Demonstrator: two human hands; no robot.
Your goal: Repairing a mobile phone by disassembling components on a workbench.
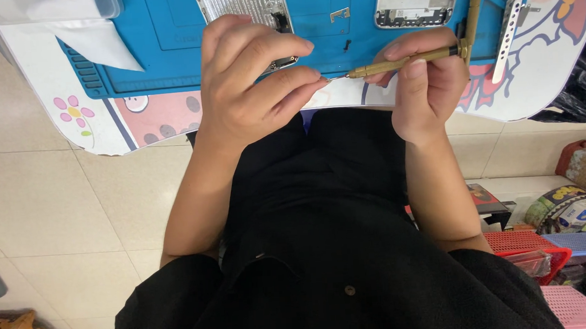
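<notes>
My right hand (424,85) grips a slim brass screwdriver (402,62) held level above the table's near edge, its tip pointing left. My left hand (250,79) pinches thumb and fingertips together right at that tip; whether a small part sits between them I cannot tell. Under and beyond my left hand lies an opened silver phone body (242,1) on a blue work mat (150,51). A second opened phone housing (415,1) lies further right on the mat. A small metal bracket (339,14) lies between the two.
A second brass tool (473,8) and a white perforated strip tool (510,32) lie at the mat's right end. White tissue (95,41) and a clear plastic box (53,6) sit at the left. The table (161,118) has a cartoon print. Red, blue and pink baskets (535,248) stand on the floor at right.
</notes>
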